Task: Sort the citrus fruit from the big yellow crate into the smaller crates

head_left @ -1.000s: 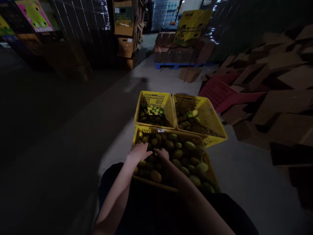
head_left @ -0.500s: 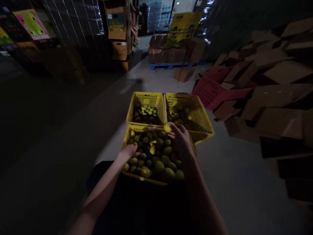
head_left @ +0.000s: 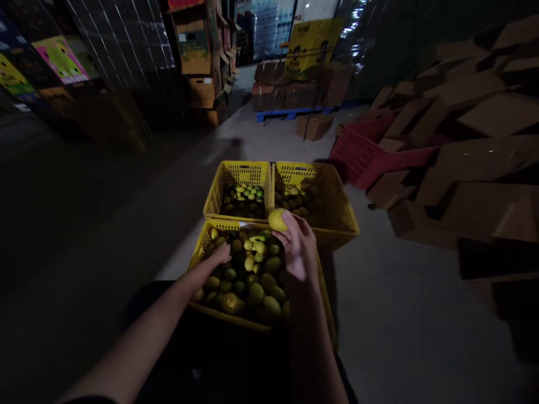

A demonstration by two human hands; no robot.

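My right hand (head_left: pixel 298 247) is raised over the front yellow crate (head_left: pixel 236 321), its fingers closed around a yellow lemon (head_left: pixel 277 219). Down among the fruit on that crate's left side is my left hand (head_left: pixel 221 254). Its fingers are curled, and whatever they grip is hidden. Yellow and green lemons (head_left: pixel 256 293) fill the front crate, some lit brightly near its middle. Behind it stand two more yellow crates: the back left crate (head_left: pixel 214 196) holds smaller green and yellow fruit (head_left: pixel 249 192), while the back right crate (head_left: pixel 337 202) has dimly lit lemons on its left side.
Flattened cardboard boxes (head_left: pixel 471 168) are heaped at the right, around a red crate (head_left: pixel 362 154). Farther back, a blue pallet (head_left: pixel 290 114) carries cartons and a yellow box (head_left: pixel 311 47). Stacked cartons (head_left: pixel 200 67) stand beyond on the left. The grey floor is dimly lit.
The view has shifted, so the crates sit farther left. My right hand still holds the lemon, now turned more toward me. My left hand's fingers have curled in among the fruit.
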